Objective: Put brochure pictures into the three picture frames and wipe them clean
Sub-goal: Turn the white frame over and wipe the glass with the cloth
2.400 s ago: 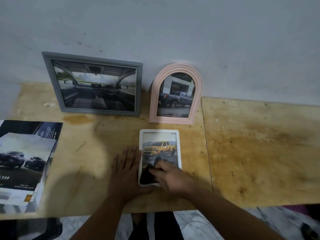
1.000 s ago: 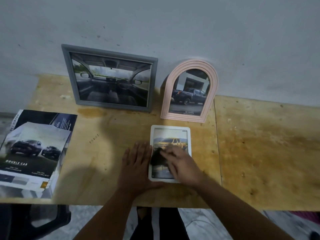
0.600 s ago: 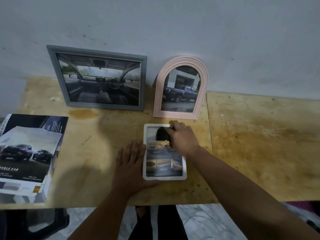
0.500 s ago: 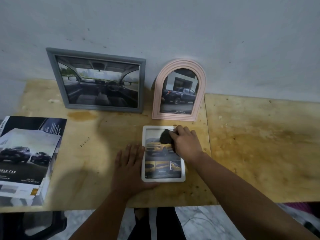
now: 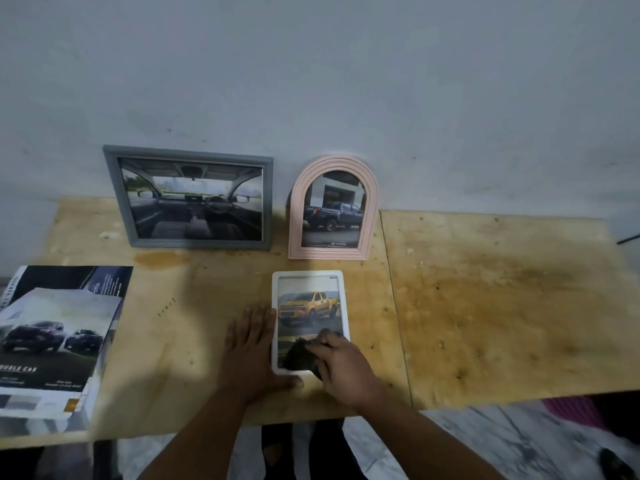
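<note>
Right hand (image 5: 341, 367): fingers curled over a dark cloth (image 5: 300, 355), pressing it onto the near end of the white frame (image 5: 309, 274); back down from the far end where it was half a second ago, so one full pass along the glass done
Left hand (image 5: 252, 348): flat and spread on the table (image 5: 502, 306), fingertips touching the frame's left edge, same bracing spot as before
White frame: lying flat near the front edge, yellow pickup picture inside, upper part uncovered now, lower part under cloth and hand
Brochures (image 5: 57, 341): stacked at the near left, well apart from the hands, untouched
Pink arched frame (image 5: 333, 207): just beyond the white one, upright against the wall (image 5: 346, 81), dark pickup picture in place
Grey frame (image 5: 192, 197): far left of the pink one, leaning on the wall, cabin picture in place
Task reading: all three frames filled; wiping on the last one likely near its end, standing it up probably next
</note>
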`<action>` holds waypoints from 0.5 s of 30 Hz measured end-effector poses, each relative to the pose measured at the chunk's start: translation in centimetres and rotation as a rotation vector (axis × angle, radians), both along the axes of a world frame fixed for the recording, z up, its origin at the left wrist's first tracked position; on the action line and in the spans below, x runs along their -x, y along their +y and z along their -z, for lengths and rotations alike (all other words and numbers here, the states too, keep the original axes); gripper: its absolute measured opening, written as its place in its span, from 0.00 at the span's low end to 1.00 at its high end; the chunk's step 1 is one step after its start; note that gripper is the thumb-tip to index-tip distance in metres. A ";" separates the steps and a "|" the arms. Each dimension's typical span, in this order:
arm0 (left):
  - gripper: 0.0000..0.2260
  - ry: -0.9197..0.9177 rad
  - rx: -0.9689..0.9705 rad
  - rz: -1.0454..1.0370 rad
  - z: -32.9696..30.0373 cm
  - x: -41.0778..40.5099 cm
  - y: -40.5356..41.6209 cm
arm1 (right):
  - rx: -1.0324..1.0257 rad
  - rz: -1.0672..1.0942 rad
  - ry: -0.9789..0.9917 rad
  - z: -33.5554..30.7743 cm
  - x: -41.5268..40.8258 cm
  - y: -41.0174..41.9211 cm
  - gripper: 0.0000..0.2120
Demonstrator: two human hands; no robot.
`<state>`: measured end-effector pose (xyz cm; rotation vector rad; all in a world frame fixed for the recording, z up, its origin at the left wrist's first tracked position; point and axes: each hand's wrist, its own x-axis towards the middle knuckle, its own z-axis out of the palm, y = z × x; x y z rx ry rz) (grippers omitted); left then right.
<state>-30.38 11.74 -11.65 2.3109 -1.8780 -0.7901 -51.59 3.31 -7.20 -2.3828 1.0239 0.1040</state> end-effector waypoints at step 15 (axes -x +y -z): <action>0.27 0.070 -0.089 -0.303 -5.1 1.2 -2.0 | -0.192 0.675 0.478 -3.2 12.3 -4.5 0.60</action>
